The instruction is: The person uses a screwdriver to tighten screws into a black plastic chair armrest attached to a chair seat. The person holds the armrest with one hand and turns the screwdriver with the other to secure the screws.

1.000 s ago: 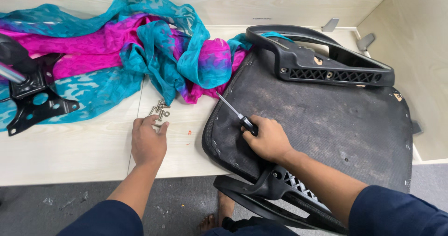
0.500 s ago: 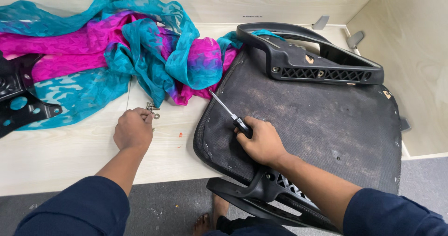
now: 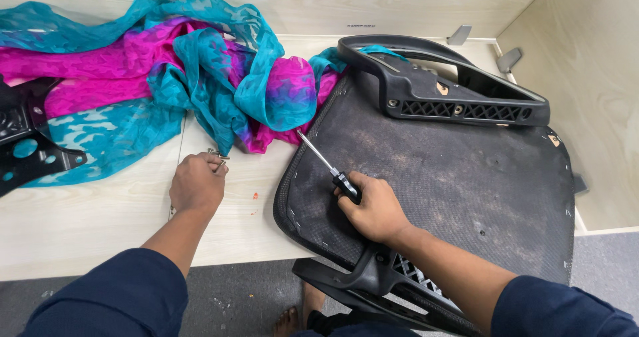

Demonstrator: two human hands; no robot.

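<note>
Right hand (image 3: pixel 376 207) is closed around the black handle of a screwdriver (image 3: pixel 327 169), whose thin metal shaft points up and to the left, its tip reaching the edge of a crumpled scarf. That hand rests on the dusty dark underside of an upturned chair seat (image 3: pixel 459 190), which lies on the pale wooden counter (image 3: pixel 86 224) and overhangs its front edge. One black plastic armrest (image 3: pixel 442 90) sits along the far side of the seat; another armrest (image 3: pixel 379 287) juts out below the wrist, off the counter. Left hand (image 3: pixel 196 185) lies knuckles up on the counter, fingers curled, pinching small metal screws (image 3: pixel 218 157) at the fingertips, just beside the scarf. The teal and magenta scarf (image 3: pixel 173 77) sprawls across the back of the counter. A black metal bracket (image 3: pixel 26 150) lies at the far left, partly under the fabric.
</note>
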